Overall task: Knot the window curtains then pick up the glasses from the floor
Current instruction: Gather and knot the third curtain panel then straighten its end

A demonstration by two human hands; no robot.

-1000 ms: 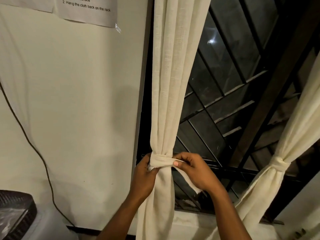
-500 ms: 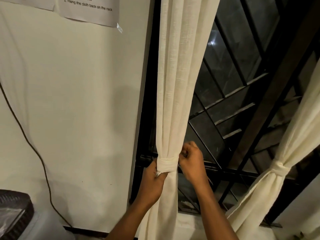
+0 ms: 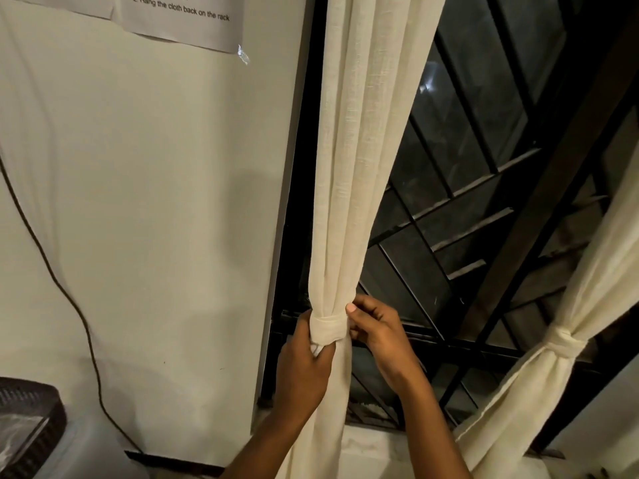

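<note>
Left grip (image 3: 304,361), at lower centre of the frame, is curled round the left curtain (image 3: 363,167) just below its knot (image 3: 328,328), pinching a small fold of cloth that sticks out under the wrap. Right grip (image 3: 377,330) meets the knot from the right side: its thumb lies against the upper edge of the wrap and its fingers curl behind the gathered cloth, pinching it there. The left curtain hangs as one cream column down the centre of the frame, cinched at the knot. At the right edge, the right curtain (image 3: 587,271) is tied with its own knot (image 3: 563,344), well apart from both grips. Behind both curtains stands a dark window grille (image 3: 466,202). Left of the window, the pale wall (image 3: 155,202) carries a taped printed sheet (image 3: 183,19) at upper left and a thin dark cable (image 3: 69,299). A dark meshed object (image 3: 31,420) occupies the lower left corner.
</note>
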